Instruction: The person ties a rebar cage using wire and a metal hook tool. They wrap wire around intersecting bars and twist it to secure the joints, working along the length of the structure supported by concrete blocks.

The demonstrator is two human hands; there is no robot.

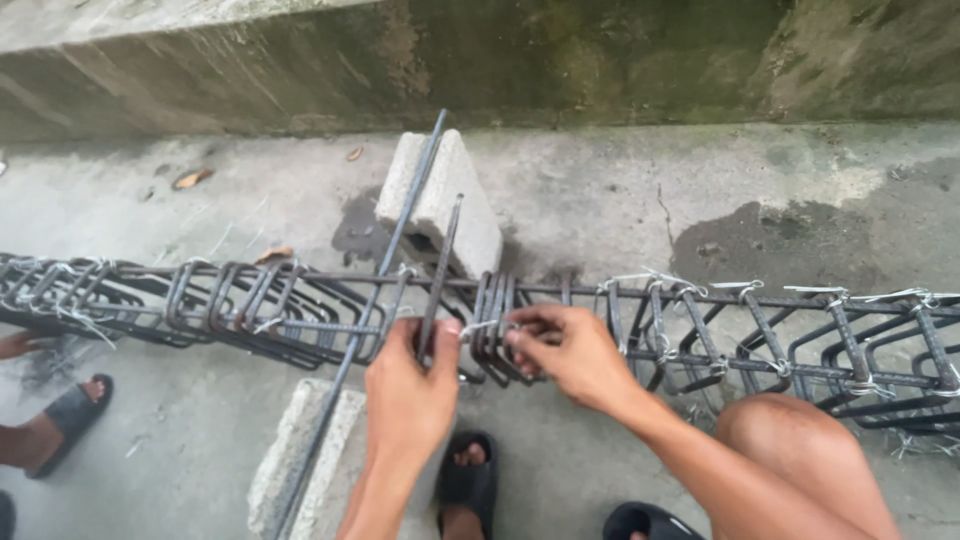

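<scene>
The short steel rod (pixel 438 285) is dark and ribbed. It stands almost upright, tilted a little, pinched in the left fingers (pixel 432 335). The bunch of bent steel rings (pixel 494 325) is dark too. It stands packed together between both hands, and the right fingers (pixel 520 340) touch it.

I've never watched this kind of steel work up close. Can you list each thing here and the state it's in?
Left hand: closed around a short upright steel rod.
Right hand: pinching thin silver tie wire at bunched stirrups.
Long rebar cage: lying horizontal, right part tied, left stirrups loose.
Grey concrete blocks: propping a slanted long bar.
Concrete floor: patchy damp.
</scene>
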